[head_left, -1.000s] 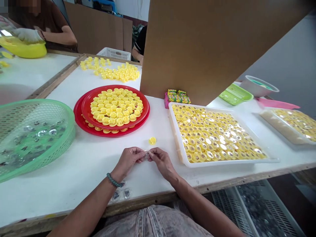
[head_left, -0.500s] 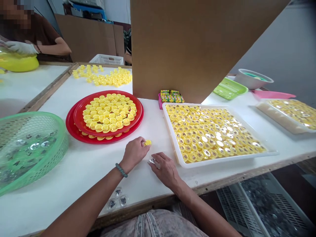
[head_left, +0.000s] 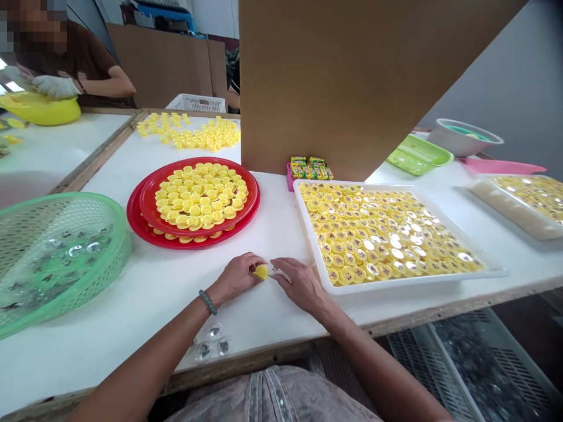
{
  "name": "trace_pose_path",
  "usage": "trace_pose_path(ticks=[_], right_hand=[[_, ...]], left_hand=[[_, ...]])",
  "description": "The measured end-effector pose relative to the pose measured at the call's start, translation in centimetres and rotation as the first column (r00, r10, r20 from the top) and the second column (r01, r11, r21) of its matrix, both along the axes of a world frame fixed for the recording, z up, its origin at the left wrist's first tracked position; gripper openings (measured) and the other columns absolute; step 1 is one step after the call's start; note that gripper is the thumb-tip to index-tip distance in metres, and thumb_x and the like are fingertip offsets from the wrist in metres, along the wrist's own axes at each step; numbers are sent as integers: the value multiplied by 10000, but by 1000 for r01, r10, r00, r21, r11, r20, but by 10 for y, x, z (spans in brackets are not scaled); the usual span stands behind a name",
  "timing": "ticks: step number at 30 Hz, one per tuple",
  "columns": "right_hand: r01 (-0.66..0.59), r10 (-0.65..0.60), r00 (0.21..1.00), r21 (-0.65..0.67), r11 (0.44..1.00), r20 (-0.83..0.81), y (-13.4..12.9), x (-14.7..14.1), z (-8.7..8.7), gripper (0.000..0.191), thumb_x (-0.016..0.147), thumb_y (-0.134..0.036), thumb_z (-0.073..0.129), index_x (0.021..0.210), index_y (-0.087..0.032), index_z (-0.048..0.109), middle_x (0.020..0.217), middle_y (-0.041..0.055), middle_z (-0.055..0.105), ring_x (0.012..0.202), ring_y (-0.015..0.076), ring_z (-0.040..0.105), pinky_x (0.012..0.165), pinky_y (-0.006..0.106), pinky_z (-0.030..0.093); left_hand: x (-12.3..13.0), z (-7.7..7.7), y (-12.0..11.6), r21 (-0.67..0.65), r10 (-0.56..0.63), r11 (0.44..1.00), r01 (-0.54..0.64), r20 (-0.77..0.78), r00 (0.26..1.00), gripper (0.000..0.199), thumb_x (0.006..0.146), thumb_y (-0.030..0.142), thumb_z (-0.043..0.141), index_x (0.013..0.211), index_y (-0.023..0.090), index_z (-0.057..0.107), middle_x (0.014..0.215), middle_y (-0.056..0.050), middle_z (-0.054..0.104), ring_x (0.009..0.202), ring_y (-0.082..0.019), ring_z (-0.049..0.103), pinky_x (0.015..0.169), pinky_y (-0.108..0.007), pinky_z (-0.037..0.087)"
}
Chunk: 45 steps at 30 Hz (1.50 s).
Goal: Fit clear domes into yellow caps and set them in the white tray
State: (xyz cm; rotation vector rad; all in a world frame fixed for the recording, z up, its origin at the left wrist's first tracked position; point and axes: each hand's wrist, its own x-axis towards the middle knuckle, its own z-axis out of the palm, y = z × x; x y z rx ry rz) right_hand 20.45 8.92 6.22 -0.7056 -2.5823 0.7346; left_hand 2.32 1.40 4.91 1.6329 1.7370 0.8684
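Note:
My left hand point(head_left: 238, 276) pinches a small yellow cup-like piece point(head_left: 261, 271) over the white table. Close on its right, my right hand point(head_left: 301, 282) holds a clear round cover point(head_left: 274, 269) with a dark print between thumb and fingers. The yellow piece and the cover face each other, nearly touching. Several loose clear covers point(head_left: 214, 341) lie by the table's front edge. Stacked red plates point(head_left: 145, 231) with yellow pieces stand beyond my left hand. To the right, a white tray point(head_left: 310, 234) holds many yellow pieces with clear, printed tops.
A green basket point(head_left: 118, 234) with clear covers stands at the left. Loose yellow pieces point(head_left: 206, 136) lie farther back. A cardboard panel point(head_left: 316, 82) rises behind a pink box point(head_left: 290, 177) of small packets. Across the table, a gloved person point(head_left: 57, 86) works at a yellow bowl point(head_left: 61, 112).
Both hands have come together. My left hand has turned the yellow piece toward the right, and my right hand has raised the clear cover beside it. The view has shifted slightly.

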Motion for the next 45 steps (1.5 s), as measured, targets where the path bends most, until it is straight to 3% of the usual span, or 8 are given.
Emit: trace_pose_path(ticks=[6,12,18,25,29,34,38,45], right_hand=[[-207,211,976,-78,975,54,12,-18,-4,326,831,-82,518,1105,-229,618,1028,34,673,961,166,615,846,276,467],[-294,290,954,45,955,74,12,-23,-4,216,835,-99,535,975,-206,660,973,48,670,931,177,603,808,272,460],[-275,261,958,120,954,118,6,-27,-8,112,847,-141,550,825,-178,653,865,55,658,823,159,602,719,247,461],[-208,179,973,223,952,146,-7,-22,-18,178,869,-136,504,973,-175,644,949,81,651,860,190,577,733,295,486],[-75,73,994,-11,997,-75,-9,-19,-28,151,834,-217,588,937,-223,699,960,52,663,868,172,609,762,282,512],[36,-99,970,-272,962,-221,-16,-17,-33,77,758,-289,681,799,-258,739,896,17,690,820,139,643,765,245,524],[59,-122,952,-225,973,-280,-17,-18,-34,122,744,-343,687,746,-230,735,834,23,693,758,119,641,702,206,517],[-35,41,973,28,999,-226,-15,-13,-37,144,797,-315,641,759,-191,707,857,27,705,775,121,640,754,215,490]], left_hand=[[-1,-9,-9,-58,86,996,-70,353,932,445,672,283,645,1105,216,568,909,-26,698,791,-171,623,701,-261,471],[-7,-11,-5,-75,62,997,-29,498,865,538,655,185,621,1183,182,519,935,-61,720,873,-193,651,800,-299,479],[-9,-13,-5,-62,50,998,-23,476,878,512,676,123,534,1185,160,507,920,-67,722,871,-187,653,821,-312,477],[-1,-9,-9,-154,146,986,-67,587,796,491,664,158,569,1154,141,534,970,-73,688,872,-184,626,785,-304,484],[-1,-6,-12,-233,238,965,-118,596,767,439,662,281,653,1073,139,590,899,-75,701,836,-197,638,771,-313,481],[0,-1,-14,-308,290,943,-127,570,769,449,630,337,695,1022,138,603,850,-77,712,781,-195,640,704,-287,474],[1,2,-10,-414,347,903,-112,552,758,514,619,362,695,1061,130,571,853,-78,718,791,-199,643,702,-275,473],[-2,-6,-3,-503,365,857,-111,441,820,574,537,393,736,1025,129,587,753,-46,727,751,-208,654,689,-252,479]])
